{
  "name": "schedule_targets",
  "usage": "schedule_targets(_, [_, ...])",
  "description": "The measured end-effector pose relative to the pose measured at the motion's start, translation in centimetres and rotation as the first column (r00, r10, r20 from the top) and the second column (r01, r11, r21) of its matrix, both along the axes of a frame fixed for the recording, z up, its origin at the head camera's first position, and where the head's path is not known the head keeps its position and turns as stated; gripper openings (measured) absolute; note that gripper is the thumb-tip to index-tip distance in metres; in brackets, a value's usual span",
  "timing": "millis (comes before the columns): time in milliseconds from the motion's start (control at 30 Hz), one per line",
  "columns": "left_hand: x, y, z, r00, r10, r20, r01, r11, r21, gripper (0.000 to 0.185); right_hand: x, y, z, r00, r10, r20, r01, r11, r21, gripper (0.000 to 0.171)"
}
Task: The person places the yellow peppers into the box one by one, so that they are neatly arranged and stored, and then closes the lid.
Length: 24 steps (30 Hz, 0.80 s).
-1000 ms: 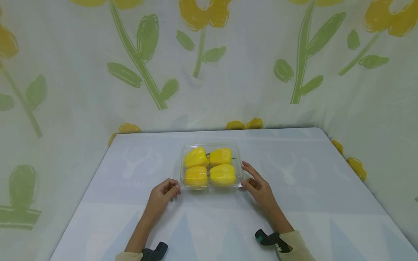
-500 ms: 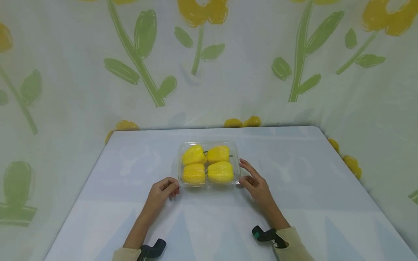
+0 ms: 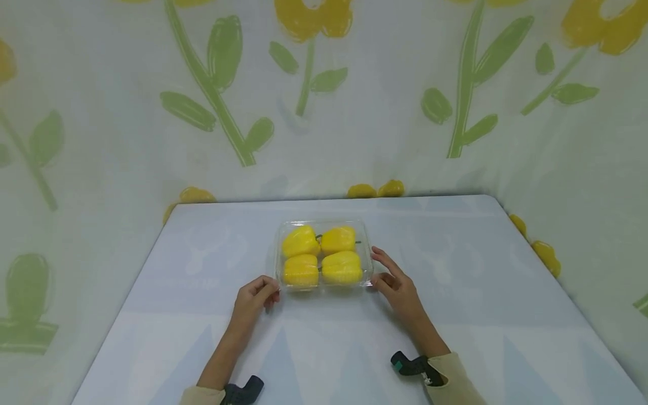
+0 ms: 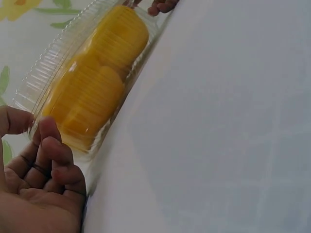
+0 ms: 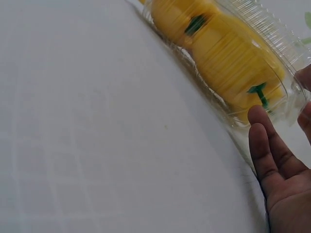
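A clear plastic clamshell box (image 3: 324, 224) lies on the table in the head view with its lid down. Several yellow bell peppers (image 3: 342, 267) sit inside, two of them showing green stems in the right wrist view. At the box's near left corner, my left hand (image 3: 255, 298) pinches the rim between thumb and forefinger; its other fingers curl below, as the left wrist view shows. My right hand (image 3: 400, 292) is at the near right corner, thumb and a finger on the rim. Its other fingertips (image 5: 259, 138) reach out by the box's side wall.
The pale table (image 3: 440, 304) carries faint blue and white patterns. Behind it hangs a white curtain (image 3: 354, 140) printed with yellow flowers and green leaves. A black strap mount (image 3: 415, 365) is on the right wrist, another (image 3: 244, 391) on the left.
The whole head view shifted slightly up and left over the first half second. Both hands stay at the box's near corners; the box and peppers look unmoved on the table.
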State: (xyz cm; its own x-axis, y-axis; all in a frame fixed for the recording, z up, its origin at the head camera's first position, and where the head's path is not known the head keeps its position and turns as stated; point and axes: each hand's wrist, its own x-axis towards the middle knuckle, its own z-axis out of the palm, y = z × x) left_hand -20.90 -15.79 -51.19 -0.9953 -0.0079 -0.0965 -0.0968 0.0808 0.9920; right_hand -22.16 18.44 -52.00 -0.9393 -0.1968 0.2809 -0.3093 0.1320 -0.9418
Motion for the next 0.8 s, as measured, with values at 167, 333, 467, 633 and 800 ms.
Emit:
schedule_targets(167, [-0.2,0.7,0.3,0.999,0.048,0.024,-0.049,0.999,0.024,0.019,-0.2,0.2,0.0,1.0,-0.011,-0.009,0.011,1.0,-0.017,0.055])
schedule_targets(333, [-0.2,0.8,0.9,0.994,0.098,0.047,-0.1,0.994,0.044,0.018,-0.6,0.0,-0.1,1.0,0.005,-0.009,-0.006,0.999,-0.04,0.054])
schedule_targets(467, [-0.2,0.6,1.0,0.996,0.084,0.034,-0.085,0.996,0.011,0.019,-0.7,-0.2,-0.1,1.0,-0.001,-0.009,0.001,1.0,-0.029,0.053])
schedule_targets(633, [-0.4,0.3,0.4,0.994,0.09,-0.063,-0.096,0.991,-0.094,0.021,-0.6,-0.1,0.4,1.0,-0.01,0.0,0.01,0.999,0.036,0.053])
schedule_targets(800, [-0.6,0.4,-0.1,0.968,0.086,-0.235,-0.147,0.956,-0.253,0.018,-0.1,1.6,1.9,0.984,-0.176,-0.031,0.178,0.951,0.252,0.053])
